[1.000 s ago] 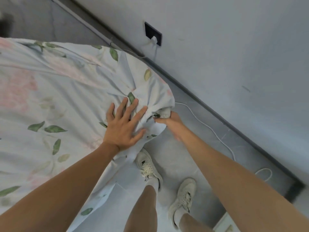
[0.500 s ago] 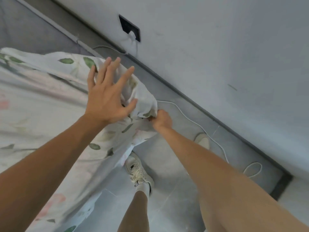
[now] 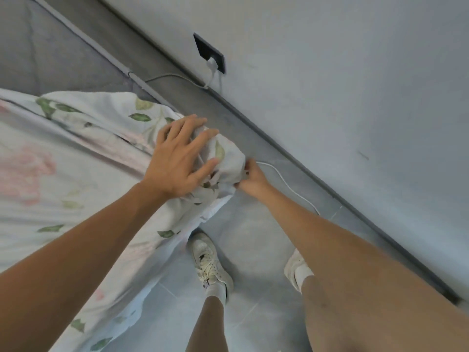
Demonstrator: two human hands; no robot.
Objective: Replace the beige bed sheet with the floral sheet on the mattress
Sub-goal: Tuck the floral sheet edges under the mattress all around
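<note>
While the floral sheet [image 3: 76, 179] is already spread over the mattress, its corner nearest the wall [image 3: 355, 85] is bunched into a lump at the bed's end, so the step in hand is judged to be the fitting of that corner. The lump is pressed from above by the left hand [image 3: 177, 163], whose fingers are straight and spread apart on the cloth. The hem below is pinched by the right hand [image 3: 251, 177], with fingers curled onto the fabric. No beige sheet can be seen, so its removal is taken as done. Next, the hem would probably need to be drawn down and under the mattress corner while the top is kept flat. Room for this is limited: only a narrow strip of tiled floor [image 3: 253, 237] lies between bed and wall, both shoes are planted in it, and a white cable [image 3: 286, 182] runs along it just beside the right hand, leading from the wall socket [image 3: 209, 53].
</note>
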